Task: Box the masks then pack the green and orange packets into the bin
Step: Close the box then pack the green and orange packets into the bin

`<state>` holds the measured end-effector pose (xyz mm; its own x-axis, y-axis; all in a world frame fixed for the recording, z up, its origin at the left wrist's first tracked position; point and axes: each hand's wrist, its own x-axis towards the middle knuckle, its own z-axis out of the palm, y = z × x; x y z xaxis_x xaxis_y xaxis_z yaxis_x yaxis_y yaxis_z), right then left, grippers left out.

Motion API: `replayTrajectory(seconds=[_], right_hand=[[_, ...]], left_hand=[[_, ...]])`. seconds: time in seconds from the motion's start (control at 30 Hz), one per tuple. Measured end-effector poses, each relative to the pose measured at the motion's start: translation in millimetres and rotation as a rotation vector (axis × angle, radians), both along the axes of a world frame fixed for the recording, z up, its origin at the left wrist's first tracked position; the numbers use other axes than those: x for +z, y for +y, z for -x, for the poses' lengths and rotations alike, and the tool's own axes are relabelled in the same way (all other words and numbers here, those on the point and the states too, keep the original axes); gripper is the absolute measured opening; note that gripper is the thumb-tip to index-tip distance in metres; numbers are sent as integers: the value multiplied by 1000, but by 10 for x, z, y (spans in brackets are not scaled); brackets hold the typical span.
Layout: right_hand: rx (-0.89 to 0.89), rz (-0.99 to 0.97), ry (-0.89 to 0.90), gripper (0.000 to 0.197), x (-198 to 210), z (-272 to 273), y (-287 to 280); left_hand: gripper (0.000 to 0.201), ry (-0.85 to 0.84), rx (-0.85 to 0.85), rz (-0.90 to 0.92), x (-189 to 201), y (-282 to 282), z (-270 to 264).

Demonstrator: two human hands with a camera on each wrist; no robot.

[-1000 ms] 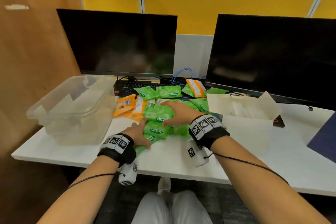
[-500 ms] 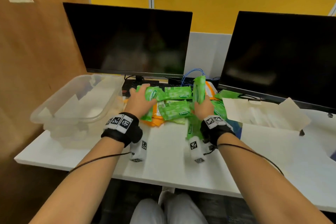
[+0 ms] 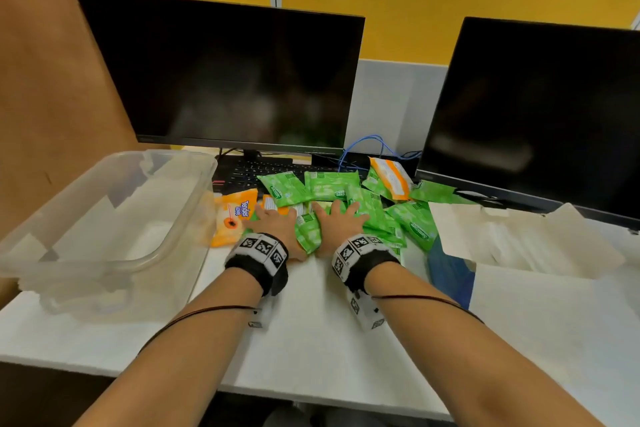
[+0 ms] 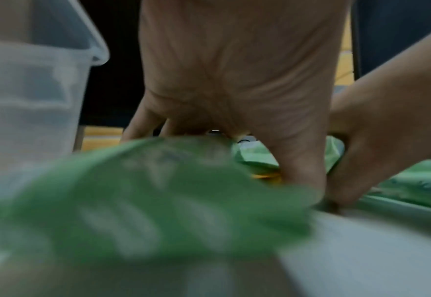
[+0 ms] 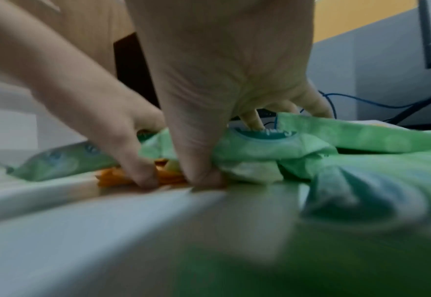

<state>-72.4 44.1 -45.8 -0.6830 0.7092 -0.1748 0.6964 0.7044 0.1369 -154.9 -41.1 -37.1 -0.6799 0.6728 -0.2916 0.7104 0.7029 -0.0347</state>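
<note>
Green packets [image 3: 332,185] and orange packets [image 3: 235,218] lie heaped on the white desk in front of the keyboard. My left hand [image 3: 277,224] and right hand [image 3: 341,222] sit side by side on the near edge of the heap, fingers spread over the top. In the left wrist view my left hand [image 4: 234,80] curls down over a green packet [image 4: 158,191], thumb at the desk. In the right wrist view my right hand [image 5: 221,80] squeezes a crumpled green packet [image 5: 310,140], with orange packets [image 5: 132,176] under the thumbs. The clear plastic bin [image 3: 59,199] stands to the left.
Two dark monitors [image 3: 225,80] stand behind the heap, with a black keyboard [image 3: 249,170] and blue cables [image 3: 363,146]. An open white box [image 3: 519,243] lies to the right over something blue [image 3: 450,270]. Bare desk [image 3: 311,340] runs along the near edge.
Half a second ago both hands held green packets raised above the heap. Now both hands are down on the near side of the heap, close together, thumbs at the desk.
</note>
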Motion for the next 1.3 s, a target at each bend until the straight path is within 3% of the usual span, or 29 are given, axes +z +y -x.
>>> replayTrajectory(seconds=[0.1, 0.2, 0.33, 0.4, 0.43, 0.53, 0.67, 0.8, 0.9, 1.03, 1.1, 1.17, 1.3], right_hand=[[56, -70, 74, 75, 46, -1, 111], [21, 30, 462, 47, 182, -150, 296], [-353, 335, 1174, 33, 393, -368, 630], [-558, 544, 1375, 31, 314, -433, 751], [-612, 656, 1406, 41, 245, -472, 801], [-633, 855, 1350, 71, 115, -603, 818], [-714, 711, 1284, 83, 97, -773, 892], [-808, 541, 1234, 62, 56, -987, 1000], [-842, 560, 1130, 63, 106, -1230, 975], [-589, 583, 714, 79, 20, -1214, 776], [-390, 456, 459, 75, -1, -1154, 653], [-255, 448, 329, 73, 12, -1134, 536], [-159, 523, 245, 69, 229, -1196, 329]], left_hand=[[84, 15, -87, -82, 40, 91, 81], [59, -38, -70, -292, 126, 119, 145], [49, -101, 49, -519, 219, 92, 253], [45, -144, 158, -664, 261, 48, 302], [42, -148, 209, -757, 276, 35, 331], [29, -138, 320, -958, 294, 13, 386], [29, -182, 277, -935, 286, 94, 205], [76, -341, 175, -992, 190, 292, -78], [98, -246, 209, -1004, 72, 390, -202], [76, -17, 244, -641, -70, 397, -321], [70, 137, 167, -525, -91, 408, -401], [62, 283, 22, -459, -70, 450, -496], [84, 108, -62, -514, 63, 567, -700]])
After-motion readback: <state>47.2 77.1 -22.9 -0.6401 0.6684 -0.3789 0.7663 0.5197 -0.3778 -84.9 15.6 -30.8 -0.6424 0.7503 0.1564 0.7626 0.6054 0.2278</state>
